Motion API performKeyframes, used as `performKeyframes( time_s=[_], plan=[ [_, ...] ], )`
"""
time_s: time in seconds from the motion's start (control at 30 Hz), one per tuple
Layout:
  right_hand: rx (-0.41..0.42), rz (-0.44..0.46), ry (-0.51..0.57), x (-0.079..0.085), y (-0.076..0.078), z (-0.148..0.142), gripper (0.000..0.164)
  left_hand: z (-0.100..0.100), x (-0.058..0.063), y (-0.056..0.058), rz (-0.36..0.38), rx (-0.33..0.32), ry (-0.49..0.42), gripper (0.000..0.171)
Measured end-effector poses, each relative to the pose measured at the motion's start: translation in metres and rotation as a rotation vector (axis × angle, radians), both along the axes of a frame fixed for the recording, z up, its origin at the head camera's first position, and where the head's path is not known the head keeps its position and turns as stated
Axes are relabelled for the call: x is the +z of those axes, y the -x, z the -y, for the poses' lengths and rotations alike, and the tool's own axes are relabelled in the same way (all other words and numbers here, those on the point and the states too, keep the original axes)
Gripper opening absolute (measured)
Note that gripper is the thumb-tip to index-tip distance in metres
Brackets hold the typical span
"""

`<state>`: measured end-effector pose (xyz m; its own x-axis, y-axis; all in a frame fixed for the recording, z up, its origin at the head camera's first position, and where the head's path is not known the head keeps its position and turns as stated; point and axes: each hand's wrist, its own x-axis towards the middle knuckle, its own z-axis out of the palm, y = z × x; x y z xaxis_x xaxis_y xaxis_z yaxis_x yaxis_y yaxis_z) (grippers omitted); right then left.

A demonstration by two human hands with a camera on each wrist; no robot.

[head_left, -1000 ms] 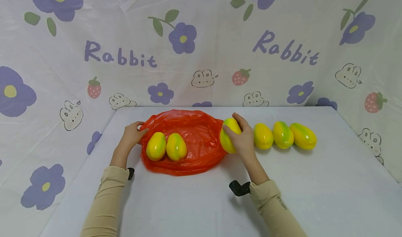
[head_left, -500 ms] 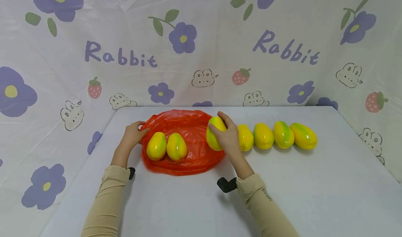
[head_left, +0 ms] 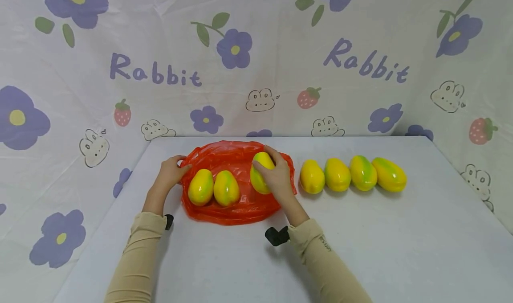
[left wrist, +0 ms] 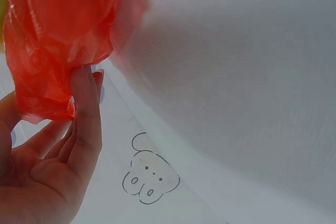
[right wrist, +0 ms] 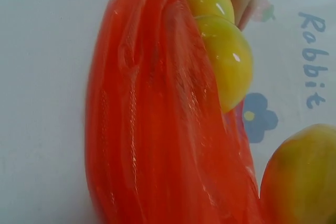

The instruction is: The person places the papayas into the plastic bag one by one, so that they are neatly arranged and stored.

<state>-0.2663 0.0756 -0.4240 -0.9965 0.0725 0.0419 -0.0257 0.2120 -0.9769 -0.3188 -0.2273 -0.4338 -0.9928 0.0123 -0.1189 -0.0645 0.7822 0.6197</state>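
A red plastic bag lies spread with its mouth up on the white table. Inside, at the left, sit two glossy yellow-green mangoes. My left hand pinches the bag's left rim; the left wrist view has the thumb and fingers at the crumpled red film. Over the right half of the bag, my right hand grips another mango from its right side. That mango is partly cut off in the right wrist view, with the bag's near wall beside it.
Several more mangoes stand in a row on the table, right of the bag. A black wrist camera juts from the right sleeve. Behind the table hangs a patterned cloth with flowers and rabbits.
My right hand has carried the gripped mango leftward from the bag's right rim to over its inside. Another mango behind that hand has come into view. The left hand keeps its place.
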Motion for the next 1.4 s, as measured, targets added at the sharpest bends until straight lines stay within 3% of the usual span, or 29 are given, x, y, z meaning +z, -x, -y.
performKeyframes(
  time_s=[1.4],
  plan=[
    [0.006,0.053,-0.008,-0.034,0.003,0.042,0.059,0.001,-0.004,0.002,0.02,0.018,0.015,0.052]
  ],
)
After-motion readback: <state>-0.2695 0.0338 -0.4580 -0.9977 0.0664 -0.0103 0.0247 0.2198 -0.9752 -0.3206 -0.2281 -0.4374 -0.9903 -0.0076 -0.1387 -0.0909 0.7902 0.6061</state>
